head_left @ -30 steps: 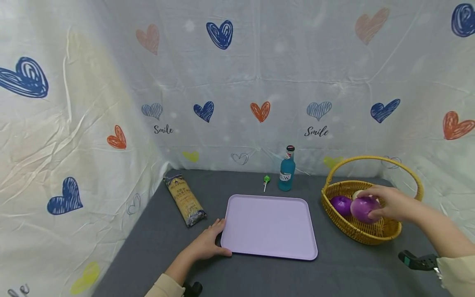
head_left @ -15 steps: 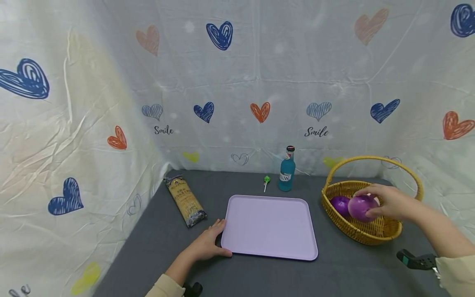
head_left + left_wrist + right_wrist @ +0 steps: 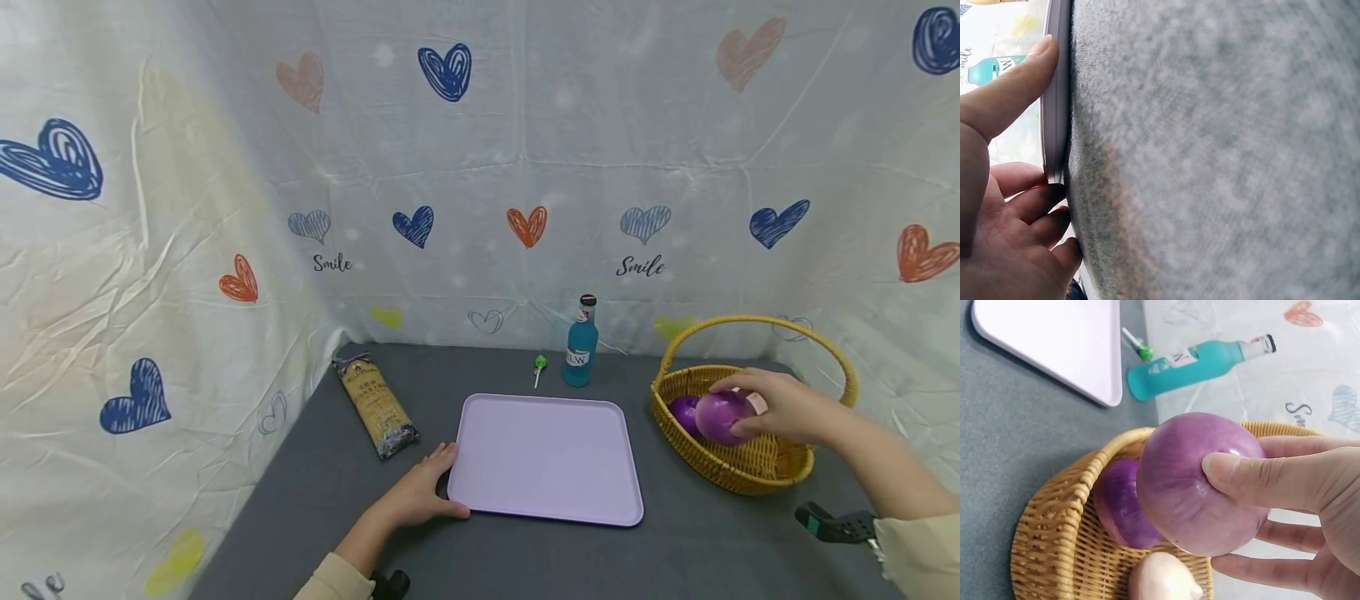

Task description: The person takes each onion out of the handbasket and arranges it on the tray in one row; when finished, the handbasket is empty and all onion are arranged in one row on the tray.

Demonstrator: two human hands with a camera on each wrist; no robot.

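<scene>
In the head view, my right hand (image 3: 783, 406) grips a round purple onion (image 3: 722, 417) over the wicker basket (image 3: 727, 477). The right wrist view shows my thumb (image 3: 1241, 477) across its face and the other fingers behind it. Below it in the basket lie a darker purple, glossy round vegetable (image 3: 1124, 503) and a whitish bulb with a pointed tip (image 3: 1163, 578). At the near left corner of the lilac tray (image 3: 547, 458), my left hand (image 3: 416, 493) holds the edge, thumb along the front and fingers at the left side. In the left wrist view, those fingers curl beside the tray's corner (image 3: 1054, 125).
A yellow packet with dark ends (image 3: 375, 405) lies left of the tray. Behind the tray are a green lollipop (image 3: 540, 364) and an upright blue bottle (image 3: 581, 343). The basket's tall handle (image 3: 757, 317) arches over its opening. A heart-printed curtain (image 3: 480, 167) hangs behind the table.
My right hand has moved a little left and slightly up with the purple onion, which covers more of the darker one. My left hand and the tray stay in place.
</scene>
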